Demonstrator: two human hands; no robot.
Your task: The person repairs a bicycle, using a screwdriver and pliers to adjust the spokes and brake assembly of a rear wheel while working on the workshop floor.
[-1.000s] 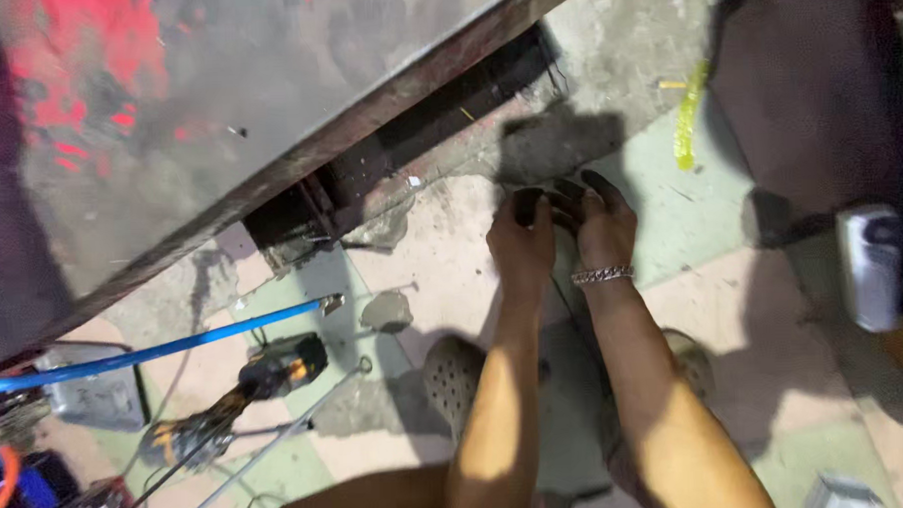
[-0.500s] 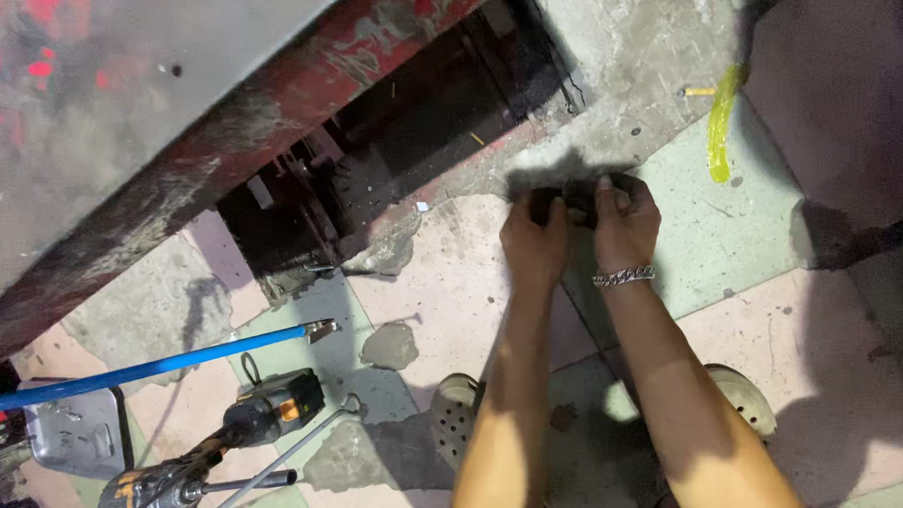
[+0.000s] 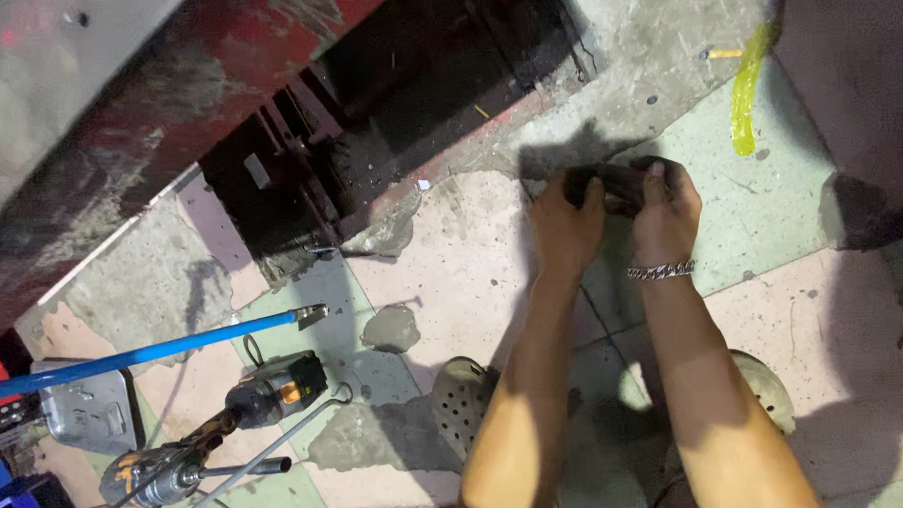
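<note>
Both my hands reach forward over the tiled floor and grip one small dark object [image 3: 621, 185] between them. My left hand [image 3: 568, 225] holds its left end. My right hand [image 3: 664, 211], with a metal chain bracelet [image 3: 660, 271] on the wrist, holds its right end. The object is mostly covered by my fingers, so its shape is unclear. It is held just above the floor, in front of a dark opening [image 3: 406, 95] under a red-painted metal body [image 3: 156, 114].
A blue-handled tool [image 3: 145, 350] lies at the left, with a cordless power tool [image 3: 227, 417] and a thin metal rod [image 3: 253, 456] below it. A grey metal plate [image 3: 82, 407] is at the far left. My perforated sandals [image 3: 462, 404] are on the floor. A yellow-green strip [image 3: 746, 88] lies at upper right.
The view has shifted, so the hands sit higher and further right in the frame. Both hands stay closed on the same dark object.
</note>
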